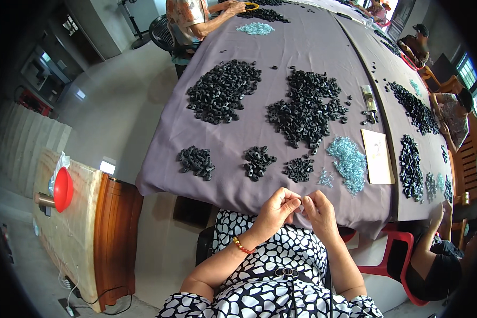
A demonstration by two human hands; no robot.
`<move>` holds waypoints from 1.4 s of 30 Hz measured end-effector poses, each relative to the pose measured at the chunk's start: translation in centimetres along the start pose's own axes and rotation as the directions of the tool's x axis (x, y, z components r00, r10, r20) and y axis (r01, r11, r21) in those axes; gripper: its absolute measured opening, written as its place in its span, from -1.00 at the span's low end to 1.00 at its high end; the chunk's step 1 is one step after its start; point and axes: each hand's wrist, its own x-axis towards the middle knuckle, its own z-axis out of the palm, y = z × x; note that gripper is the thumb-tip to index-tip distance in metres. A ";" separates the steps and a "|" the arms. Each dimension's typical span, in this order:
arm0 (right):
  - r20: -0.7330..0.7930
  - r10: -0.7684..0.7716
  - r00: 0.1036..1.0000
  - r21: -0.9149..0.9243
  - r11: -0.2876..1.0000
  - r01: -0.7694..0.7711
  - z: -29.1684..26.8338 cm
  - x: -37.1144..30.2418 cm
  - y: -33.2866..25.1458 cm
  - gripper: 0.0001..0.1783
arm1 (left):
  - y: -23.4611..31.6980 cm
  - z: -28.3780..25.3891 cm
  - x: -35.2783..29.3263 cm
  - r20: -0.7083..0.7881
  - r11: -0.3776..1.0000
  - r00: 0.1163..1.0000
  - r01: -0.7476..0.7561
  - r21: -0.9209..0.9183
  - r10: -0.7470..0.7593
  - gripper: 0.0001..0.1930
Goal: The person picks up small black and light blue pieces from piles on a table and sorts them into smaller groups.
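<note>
My left hand (276, 210) and my right hand (321, 213) meet at the table's near edge, above my lap. Thumbs and fingertips are pinched together. Whatever they hold between them is too small to make out. Just beyond my hands lies a small heap of black ring-like parts (299, 169). A few clear bluish pieces (325, 178) are by my right hand, with a larger pile of clear bluish pieces (350, 163) past them. Further left sit another heap of black parts (258, 162) and a pile of dark ridged parts (196, 162).
Two large mounds of black parts (222, 93) spread across the grey tablecloth (169, 135). A pale card (378, 157) lies at the right, below a small clear packet (369, 98). Other people work around the table. A wooden cabinet (111, 233) with a red bowl (63, 190) stands left.
</note>
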 end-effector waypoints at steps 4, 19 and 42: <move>0.100 0.103 0.990 0.217 0.968 -0.123 -0.5 0.0 -0.3 -0.65 | 0.0 -0.2 0.1 -0.003 0.998 0.999 0.044 -0.050 -0.044 -0.77; 0.121 -0.024 0.992 0.193 0.981 0.000 -0.1 0.0 -0.2 -0.60 | 1.5 0.0 -0.1 -0.036 0.996 0.998 0.051 -0.074 -0.053 -0.77; 0.089 0.013 0.996 0.144 0.989 -0.026 -0.2 0.0 -1.2 -0.58 | 1.1 -0.2 -0.1 -0.012 0.992 0.998 0.055 -0.117 -0.056 -0.78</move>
